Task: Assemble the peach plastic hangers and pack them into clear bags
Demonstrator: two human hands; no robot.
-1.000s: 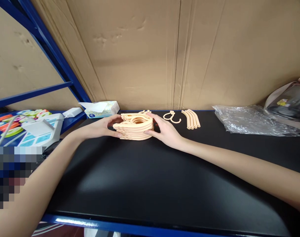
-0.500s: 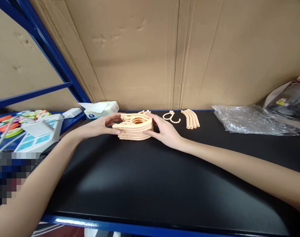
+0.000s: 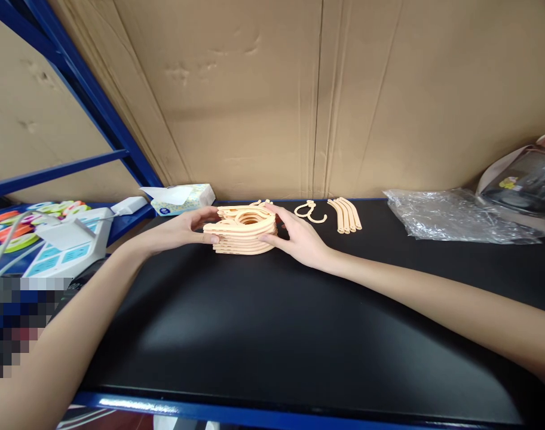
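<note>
Three containers stand at the rear of the counter (image 3: 272, 322). The tissue box (image 3: 205, 196), at the left, has a pale patterned surface and a white tissue (image 3: 160, 194) projecting from its top. The clear plastic wrapper (image 3: 456, 215), at the right, lies crumpled and flattened; its contents, if any, cannot be made out. The tinted transparent jug (image 3: 527, 179) stands beside the wrapper, with a yellow sticker and a pale strap; its contents cannot be determined. The stack of hangers (image 3: 243, 239) is at the rear of the counter, left of centre, between the two hands. It is peach-coloured and smooth, with several curved layers aligned one above another and a rounded opening visible at the top. Whether the lowest layer bears on the counter cannot be told. The left hand (image 3: 183, 230) has its grip partly closed on the left end, thumb on the near face, fingers mostly hidden. The right hand (image 3: 299, 239) has its grip partly closed on the right end, thumb on the near side and fingers at the far edge. To the right lie a loose hook piece (image 3: 311, 205) and a row of curved arms (image 3: 346, 215), matching in colour.
</note>
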